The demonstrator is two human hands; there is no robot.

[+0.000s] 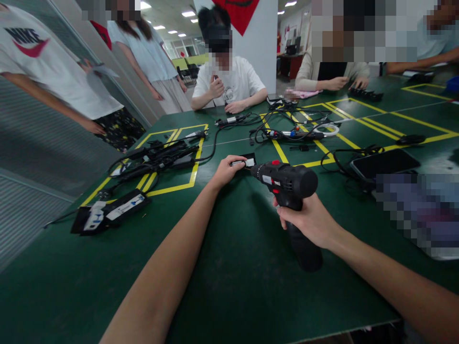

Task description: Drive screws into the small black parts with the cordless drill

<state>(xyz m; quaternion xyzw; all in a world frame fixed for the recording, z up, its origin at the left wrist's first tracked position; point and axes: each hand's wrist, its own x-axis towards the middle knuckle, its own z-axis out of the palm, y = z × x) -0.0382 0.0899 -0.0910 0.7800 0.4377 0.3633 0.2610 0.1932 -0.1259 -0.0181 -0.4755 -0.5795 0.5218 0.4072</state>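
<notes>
Closed around the handle of the black power drill [287, 180], the right grip [310, 220] has its thumb and fingers wrapped about it; whether a finger presses the trigger cannot be told. Held above the green counter [229, 286], the drill has its barrel running forward and to the left, chuck leading, nearly level, with the rounded rear end turned back toward the wearer. Its handle slants down from the body to a broad base on the near side. A thin bit at the nose aims at the fingertips of the left grip [226, 172]; whether the tip touches anything is too small to make out.

That left grip lies low, fingers reaching to the right over a small black piece [251, 157] with a white face, flat on the counter. It touches the piece, though whether it pinches or merely presses cannot be told. To the left, a cable bundle [158, 160] lies across yellow tape lines [172, 189], and a dark phone [385, 165] rests to the right.
</notes>
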